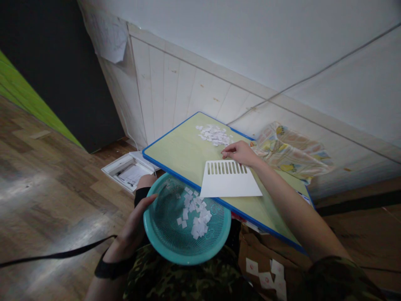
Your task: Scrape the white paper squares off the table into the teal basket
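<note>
Our left hand [135,223] clamps the basket [188,258] by its rim, beside the bench [175,146]: likely light, springy, best held there. Our right hand [241,153] curls at the card [230,184]; we cannot tell its grip.

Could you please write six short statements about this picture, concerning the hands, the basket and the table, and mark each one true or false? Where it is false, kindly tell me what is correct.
1. The left hand holds the rim of the teal basket. True.
2. The basket is empty. False: small white pieces lie in it.
3. The right hand is over the table. True.
4. The right hand touches the basket. False: it is near the slotted edge of the white card.
5. A pile of white pieces lies on the table. True.
6. The table has a red border. False: its border is blue.
</note>
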### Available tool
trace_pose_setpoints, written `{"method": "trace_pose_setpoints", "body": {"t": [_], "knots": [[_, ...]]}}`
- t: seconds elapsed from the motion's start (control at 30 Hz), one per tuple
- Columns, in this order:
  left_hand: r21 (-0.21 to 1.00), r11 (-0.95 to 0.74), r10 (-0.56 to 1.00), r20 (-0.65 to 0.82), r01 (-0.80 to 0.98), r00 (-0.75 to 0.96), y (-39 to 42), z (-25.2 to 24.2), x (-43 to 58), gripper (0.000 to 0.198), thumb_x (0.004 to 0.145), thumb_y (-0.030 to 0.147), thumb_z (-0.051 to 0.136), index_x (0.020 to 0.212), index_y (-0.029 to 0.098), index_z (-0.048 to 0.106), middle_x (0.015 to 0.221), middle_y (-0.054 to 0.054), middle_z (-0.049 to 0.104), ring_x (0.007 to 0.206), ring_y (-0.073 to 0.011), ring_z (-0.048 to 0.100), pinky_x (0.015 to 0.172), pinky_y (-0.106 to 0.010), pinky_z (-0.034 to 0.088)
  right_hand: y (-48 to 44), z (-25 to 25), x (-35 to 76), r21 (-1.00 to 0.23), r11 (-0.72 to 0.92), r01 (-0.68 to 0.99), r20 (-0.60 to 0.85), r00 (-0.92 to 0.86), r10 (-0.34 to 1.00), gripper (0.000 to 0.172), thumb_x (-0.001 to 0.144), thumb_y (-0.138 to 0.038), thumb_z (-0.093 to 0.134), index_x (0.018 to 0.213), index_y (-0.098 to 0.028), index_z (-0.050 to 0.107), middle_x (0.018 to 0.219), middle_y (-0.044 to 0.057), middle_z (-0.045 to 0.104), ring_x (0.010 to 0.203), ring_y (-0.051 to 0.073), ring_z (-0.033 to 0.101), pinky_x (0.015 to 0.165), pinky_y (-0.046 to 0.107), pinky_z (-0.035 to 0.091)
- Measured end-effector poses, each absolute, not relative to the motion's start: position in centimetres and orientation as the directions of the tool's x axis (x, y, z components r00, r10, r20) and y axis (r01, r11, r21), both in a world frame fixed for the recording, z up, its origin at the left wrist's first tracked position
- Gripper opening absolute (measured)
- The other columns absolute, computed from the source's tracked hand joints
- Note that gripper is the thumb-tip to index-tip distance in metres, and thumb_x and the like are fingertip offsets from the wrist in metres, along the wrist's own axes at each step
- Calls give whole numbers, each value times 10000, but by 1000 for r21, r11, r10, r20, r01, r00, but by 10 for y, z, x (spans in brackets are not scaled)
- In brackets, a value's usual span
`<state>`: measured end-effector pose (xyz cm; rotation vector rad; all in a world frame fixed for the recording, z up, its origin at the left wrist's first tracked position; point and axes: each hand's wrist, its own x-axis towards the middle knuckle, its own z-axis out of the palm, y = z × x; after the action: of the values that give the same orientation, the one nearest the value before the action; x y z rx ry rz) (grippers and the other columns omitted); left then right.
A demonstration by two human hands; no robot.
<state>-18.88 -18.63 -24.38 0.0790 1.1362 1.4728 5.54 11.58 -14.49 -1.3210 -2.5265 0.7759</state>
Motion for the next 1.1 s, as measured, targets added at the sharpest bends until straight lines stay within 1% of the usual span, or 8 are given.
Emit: {"method": "trace_pose_setpoints", "body": {"t": [0.2,0.43,0.57,0.7,0.8,0.9,1.0,1.1], "knots": [[650,215,761,-580,-729,-292,-185,-242,-188,157,766,348,832,798,196,812,777,-106,847,825,-371,819,771,-399,676,120,-150,56,-520,442,730,-64,-550,833,171,836,-287,681,828,-146,777,830,65,801,511,99,566,467,219,407],[667,202,777,-555,-717,-298,-184,-244,-188,173,749,355,842,779,188,805,803,-99,852,731,-334,814,748,-382,680,120,-152,55,-463,497,734,13,-556,831,227,823,-376,700,760,-159,695,724,44,745,493,112,566,488,239,389],[665,195,779,-551,-721,-297,-184,-243,-188,212,724,371,853,815,183,815,752,-103,841,805,-382,816,765,-417,680,120,-153,54,-476,503,721,31,-558,829,295,845,-444,671,718,-180,636,694,30,728,490,110,547,498,237,367],[654,226,763,-580,-722,-285,-185,-241,-187,242,721,393,854,851,191,822,705,-89,828,788,-391,814,722,-430,682,117,-151,52,-476,484,735,5,-547,837,222,817,-397,699,784,-180,659,759,38,756,510,117,562,523,243,396],[675,204,776,-553,-709,-304,-185,-240,-187,233,712,394,861,815,189,816,662,-72,814,627,-323,793,587,-354,666,116,-144,54,-445,496,746,27,-542,840,254,748,-338,774,939,-177,728,780,31,759,600,143,625,591,248,440],[684,184,781,-538,-706,-317,-185,-239,-187,216,708,384,863,763,184,803,635,-63,802,511,-259,745,516,-305,637,116,-136,57,-394,504,768,-35,-561,827,318,756,-297,766,1057,-196,779,835,29,773,604,143,636,630,263,464],[678,195,773,-551,-708,-315,-184,-238,-186,183,733,360,840,741,183,796,615,-60,794,502,-252,739,521,-305,638,122,-136,58,-292,533,794,-22,-563,826,301,806,-273,719,1084,-204,810,908,53,787,667,151,661,707,277,480],[662,206,766,-567,-720,-302,-183,-236,-186,155,746,340,819,756,186,802,645,-74,808,617,-307,790,621,-350,671,133,-143,53,-200,534,822,3,-544,839,294,853,-300,696,1102,-196,813,949,80,794,780,183,691,764,285,482]]}}
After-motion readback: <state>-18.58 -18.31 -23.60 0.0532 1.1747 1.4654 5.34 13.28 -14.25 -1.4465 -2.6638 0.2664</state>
